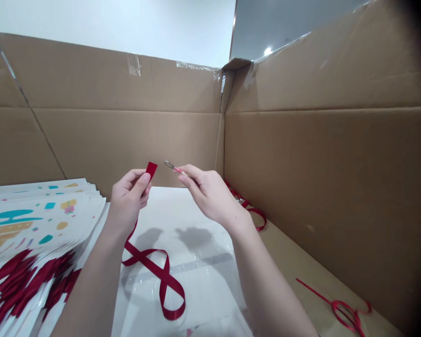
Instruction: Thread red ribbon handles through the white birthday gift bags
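Note:
My left hand (pixel 131 191) pinches a dark red ribbon (pixel 171 281) near its end, and the cut tip sticks up above the thumb. Below that hand the ribbon hangs down and lies in loops on a white surface (pixel 210 285). Between the thumb and fingers of my right hand (pixel 205 189) is a thin tool with a metal wire loop (pixel 169 164) at its tip and a reddish part behind it. The loop points left at the ribbon's end, with a small gap between them. The rest of the tool is hidden in my fingers.
On the left lies a stack of printed white sheets or bags (pixel 80 224) with dark red ribbons (pixel 28 285) across their near part. Cardboard walls (pixel 133 126) rise behind and at right. Bright red ribbon pieces (pixel 344 313) lie along the right wall.

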`<action>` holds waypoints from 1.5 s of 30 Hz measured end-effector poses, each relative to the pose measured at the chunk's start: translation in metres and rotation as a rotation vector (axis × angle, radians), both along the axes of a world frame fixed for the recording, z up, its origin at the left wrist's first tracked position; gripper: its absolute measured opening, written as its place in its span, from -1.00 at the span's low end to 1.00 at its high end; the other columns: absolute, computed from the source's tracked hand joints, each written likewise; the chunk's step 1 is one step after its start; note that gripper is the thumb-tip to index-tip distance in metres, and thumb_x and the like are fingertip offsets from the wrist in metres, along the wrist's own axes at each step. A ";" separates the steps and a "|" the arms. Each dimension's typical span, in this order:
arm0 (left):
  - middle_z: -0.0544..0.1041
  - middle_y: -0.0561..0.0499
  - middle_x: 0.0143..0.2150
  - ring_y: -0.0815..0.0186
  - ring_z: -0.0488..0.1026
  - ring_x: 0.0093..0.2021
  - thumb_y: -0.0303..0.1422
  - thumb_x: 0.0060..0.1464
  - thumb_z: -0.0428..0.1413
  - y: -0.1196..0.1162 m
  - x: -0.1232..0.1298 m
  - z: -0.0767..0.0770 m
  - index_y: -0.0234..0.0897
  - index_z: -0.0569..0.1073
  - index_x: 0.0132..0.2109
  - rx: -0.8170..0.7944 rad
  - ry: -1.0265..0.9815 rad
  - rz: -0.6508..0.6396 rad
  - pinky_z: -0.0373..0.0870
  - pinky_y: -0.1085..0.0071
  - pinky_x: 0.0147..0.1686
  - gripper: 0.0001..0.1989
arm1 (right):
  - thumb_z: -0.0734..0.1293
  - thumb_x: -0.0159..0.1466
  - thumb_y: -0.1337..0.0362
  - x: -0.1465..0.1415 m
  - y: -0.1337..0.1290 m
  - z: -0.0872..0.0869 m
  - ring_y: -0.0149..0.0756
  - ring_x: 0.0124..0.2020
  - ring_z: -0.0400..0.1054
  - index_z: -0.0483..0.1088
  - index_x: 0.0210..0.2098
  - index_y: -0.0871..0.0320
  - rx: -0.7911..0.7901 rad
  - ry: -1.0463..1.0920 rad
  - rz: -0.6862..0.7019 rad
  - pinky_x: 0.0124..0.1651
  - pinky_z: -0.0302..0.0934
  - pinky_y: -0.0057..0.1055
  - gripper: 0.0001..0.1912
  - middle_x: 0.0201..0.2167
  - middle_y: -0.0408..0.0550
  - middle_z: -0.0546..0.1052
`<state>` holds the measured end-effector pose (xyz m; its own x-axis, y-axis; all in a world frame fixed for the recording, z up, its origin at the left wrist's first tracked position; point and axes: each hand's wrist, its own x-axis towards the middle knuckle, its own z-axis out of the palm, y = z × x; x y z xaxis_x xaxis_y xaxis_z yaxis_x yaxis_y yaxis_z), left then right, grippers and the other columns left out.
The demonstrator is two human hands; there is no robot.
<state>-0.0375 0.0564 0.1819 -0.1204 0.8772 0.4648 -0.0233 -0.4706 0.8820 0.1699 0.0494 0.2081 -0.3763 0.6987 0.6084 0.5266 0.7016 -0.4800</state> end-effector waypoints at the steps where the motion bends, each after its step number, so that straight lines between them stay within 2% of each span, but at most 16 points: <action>1: 0.23 0.14 -0.51 0.52 0.06 -0.60 -0.21 0.19 0.19 -0.002 0.001 0.001 -0.21 0.48 -0.24 0.012 0.035 0.021 -0.03 0.57 -0.64 -0.83 | 0.09 0.50 0.16 -0.002 0.000 -0.001 -0.41 -0.52 0.12 0.44 0.01 0.09 0.013 -0.004 -0.001 -0.39 -0.06 -0.48 -0.66 -0.52 -0.20 0.35; 12: 0.31 0.09 -0.48 0.43 0.18 -0.51 -0.19 0.25 0.14 -0.015 0.004 0.007 -0.18 0.53 -0.22 0.122 0.320 0.180 0.11 0.50 -0.55 -0.82 | 0.16 0.48 0.24 -0.008 0.001 -0.004 -0.41 -0.45 0.24 0.53 0.01 0.08 0.095 -0.031 -0.090 -0.37 -0.06 -0.45 -0.68 -0.40 -0.13 0.52; 24: 0.33 0.09 -0.49 0.41 0.21 -0.50 -0.18 0.22 0.17 -0.013 0.004 0.006 -0.18 0.55 -0.26 0.113 0.313 0.198 0.11 0.49 -0.54 -0.81 | 0.15 0.49 0.22 -0.009 0.003 -0.005 -0.36 -0.40 0.32 0.54 -0.01 0.06 0.062 -0.098 -0.080 -0.35 -0.02 -0.43 -0.67 -0.31 -0.07 0.58; 30: 0.46 0.06 -0.47 0.45 0.22 -0.56 -0.18 0.20 0.19 -0.011 0.008 0.004 -0.22 0.56 -0.23 0.076 0.263 0.162 0.14 0.50 -0.59 -0.80 | 0.13 0.48 0.24 -0.012 0.004 -0.007 -0.41 -0.52 0.11 0.45 -0.32 0.12 0.086 -0.160 -0.093 -0.41 -0.14 -0.42 -0.66 -0.49 -0.15 0.43; 32: 0.51 0.07 -0.47 0.45 0.25 -0.59 -0.22 0.17 0.23 -0.009 0.009 0.004 -0.20 0.52 -0.16 0.079 0.224 0.155 0.19 0.50 -0.58 -0.83 | 0.14 0.48 0.24 -0.013 0.005 -0.007 -0.42 -0.54 0.05 0.41 -0.35 0.13 0.079 -0.175 -0.096 -0.42 -0.16 -0.41 -0.68 -0.53 -0.17 0.38; 35: 0.53 0.11 -0.48 0.44 0.29 -0.61 -0.27 0.12 0.27 -0.009 0.009 0.004 -0.15 0.45 -0.05 0.108 0.206 0.140 0.26 0.49 -0.55 -0.73 | 0.16 0.46 0.25 -0.013 0.004 -0.006 -0.42 -0.55 0.02 0.40 -0.37 0.13 0.064 -0.214 -0.101 -0.42 -0.18 -0.40 -0.70 -0.55 -0.18 0.34; 41: 0.55 0.08 -0.46 0.37 0.45 -0.45 -0.31 0.14 0.23 -0.010 0.004 -0.002 -0.16 0.55 -0.13 0.169 0.362 0.126 0.37 0.46 -0.38 -0.86 | 0.17 0.46 0.27 -0.011 -0.001 -0.004 -0.42 -0.54 0.06 0.41 -0.37 0.12 0.035 -0.267 -0.035 -0.41 -0.17 -0.39 -0.70 -0.55 -0.18 0.35; 45: 0.63 0.01 -0.33 0.28 0.56 -0.30 -0.27 0.12 0.26 -0.008 0.000 -0.004 -0.16 0.62 -0.19 0.125 0.385 0.155 0.48 0.40 -0.27 -0.88 | 0.19 0.44 0.27 -0.010 -0.001 -0.006 -0.41 -0.54 0.07 0.42 -0.36 0.12 0.041 -0.278 -0.015 -0.41 -0.14 -0.38 -0.73 -0.54 -0.17 0.37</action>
